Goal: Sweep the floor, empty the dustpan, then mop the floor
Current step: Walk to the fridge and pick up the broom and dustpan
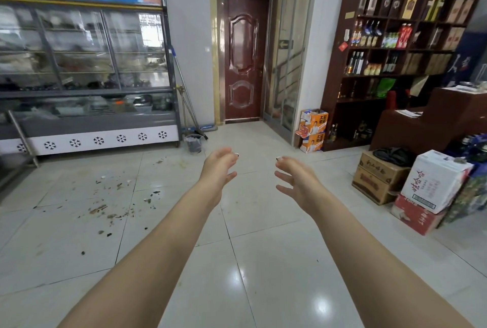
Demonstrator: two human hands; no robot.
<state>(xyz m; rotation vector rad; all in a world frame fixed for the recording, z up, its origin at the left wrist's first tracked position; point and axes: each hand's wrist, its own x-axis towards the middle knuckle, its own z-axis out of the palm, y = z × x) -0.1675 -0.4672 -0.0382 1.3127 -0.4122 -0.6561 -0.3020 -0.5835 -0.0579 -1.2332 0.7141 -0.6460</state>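
Both my arms reach forward over a white tiled floor. My left hand and my right hand are held out empty, palms facing each other, fingers apart. Scattered dirt and scraps lie on the tiles to the left of my left arm. Long-handled cleaning tools lean in the corner between the display fridge and the door, with a flat mop head on the floor below them. A small waste bin stands in front of them.
A glass display fridge fills the left wall. A dark red door is straight ahead. A brown shelf of bottles and boxes stands right, with a counter and stacked cartons on the floor.
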